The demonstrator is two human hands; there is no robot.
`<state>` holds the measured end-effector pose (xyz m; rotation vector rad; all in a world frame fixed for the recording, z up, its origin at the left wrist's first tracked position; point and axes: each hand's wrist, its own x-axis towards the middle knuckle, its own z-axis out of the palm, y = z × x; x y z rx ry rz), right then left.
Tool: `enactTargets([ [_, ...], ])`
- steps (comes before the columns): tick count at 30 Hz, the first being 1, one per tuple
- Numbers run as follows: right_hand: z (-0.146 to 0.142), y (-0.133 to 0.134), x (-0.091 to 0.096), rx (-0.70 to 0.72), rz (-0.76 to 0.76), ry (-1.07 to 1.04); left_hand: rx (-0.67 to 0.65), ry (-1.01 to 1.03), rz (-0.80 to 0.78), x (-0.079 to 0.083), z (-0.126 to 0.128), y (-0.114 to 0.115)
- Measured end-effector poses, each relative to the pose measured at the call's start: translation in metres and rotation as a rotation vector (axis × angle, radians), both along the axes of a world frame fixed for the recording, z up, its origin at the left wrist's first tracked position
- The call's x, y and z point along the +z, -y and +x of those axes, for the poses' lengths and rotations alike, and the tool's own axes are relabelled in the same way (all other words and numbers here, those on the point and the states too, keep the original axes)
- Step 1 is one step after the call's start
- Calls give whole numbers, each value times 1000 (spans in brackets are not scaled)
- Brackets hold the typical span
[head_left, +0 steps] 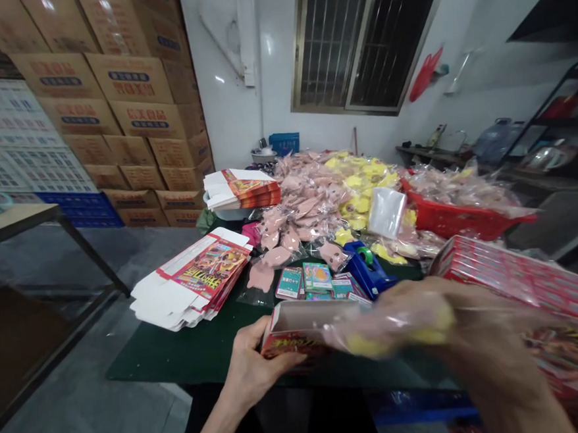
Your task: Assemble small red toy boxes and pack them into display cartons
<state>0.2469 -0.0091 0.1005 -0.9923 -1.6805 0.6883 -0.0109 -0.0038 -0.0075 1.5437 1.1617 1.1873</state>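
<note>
My left hand [255, 370] grips an open red printed cardboard box [292, 335] at its near end, with the open mouth facing right. My right hand [439, 318] is blurred by motion and holds a clear plastic bag with a yellow soft item inside [390, 325]. The bag is right at the box's mouth, and I cannot tell if it touches. A stack of filled red boxes [521, 279] lies just beyond my right hand. The dark green table mat [179, 349] lies beneath everything.
Flat white-and-red box blanks [192, 279] lie left on the mat. Ahead are heaps of bagged pink and yellow items [312, 198], a blue tape dispenser [367, 270], small card packs [308, 281] and a red basket [457, 214]. Stacked cartons [123, 103] rise at the back left.
</note>
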Motion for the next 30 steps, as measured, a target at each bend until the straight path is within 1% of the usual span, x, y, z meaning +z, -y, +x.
enactTargets([
  [2,-13,-1,-2,30,26,-8,-39,18,2,1,2,1],
  [3,-20,-2,-2,17,53,-13,-54,31,3,1,3,2],
  [5,-35,-1,-5,-47,144,5,-73,60,2,1,5,3],
  [8,-50,3,-16,-136,293,113,-87,75,-21,0,7,4],
  [10,-54,5,-25,-160,393,203,-90,71,-49,-1,7,3],
  [11,-53,6,-29,-158,418,249,-87,70,-57,-1,7,3],
  [13,-51,7,-32,-157,403,313,-71,56,-57,0,8,2],
  [14,-49,8,-32,-184,392,315,-63,44,-53,1,8,2],
  [16,-47,12,-28,-277,417,242,-50,30,-48,1,9,2],
  [18,-46,16,-24,-320,522,177,-56,35,-50,1,11,2],
  [19,-47,17,-23,-304,590,184,-62,43,-48,1,12,1],
  [21,-47,19,-22,-216,694,271,-68,56,-46,-1,13,1],
  [23,-46,17,-21,-120,733,375,-66,70,-49,-4,12,1],
  [25,-43,14,-19,-58,700,431,-68,98,-60,-7,10,0],
  [28,-41,10,-9,-18,593,479,-94,140,-72,-10,8,1],
  [30,-42,8,-1,57,511,502,-107,178,-75,-11,8,1],
])
